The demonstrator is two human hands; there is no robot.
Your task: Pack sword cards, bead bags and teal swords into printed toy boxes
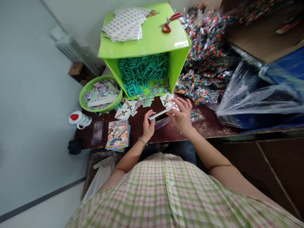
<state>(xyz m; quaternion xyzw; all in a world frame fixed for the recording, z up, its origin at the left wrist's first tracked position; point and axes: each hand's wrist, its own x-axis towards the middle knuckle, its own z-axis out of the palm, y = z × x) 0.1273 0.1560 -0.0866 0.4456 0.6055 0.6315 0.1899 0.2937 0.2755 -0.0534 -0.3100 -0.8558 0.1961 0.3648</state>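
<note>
A flat packet point(159, 114), thin and seen nearly edge-on, is held just above the near part of the bench point(213, 128), between both hands. The left hand point(148, 126) pinches its left end, thumb on top and fingers curled beneath. The right hand point(182, 116) closes on the right end with the fingers spread over the top. A bit of clear film seems to hang under the packet, though it is too small to tell.

The packet looks light and fairly stiff, like card in a glossy sleeve. It is likely to bend if squeezed in the middle and to slip on the film, so the two short ends look like the best places to grip it.

Just beyond it lie small sword cards point(166, 98). To the left, near the bench edge, is a stack of printed cards point(118, 133). Behind stands a green box point(147, 41) on its side, spilling teal plastic pieces point(142, 71). On top of it are scissors point(169, 22) and sticker sheets point(125, 23). A green bowl point(83, 95) of paper slips sits at the left, and bags of coloured beads point(204, 57) are heaped at the right.
</note>
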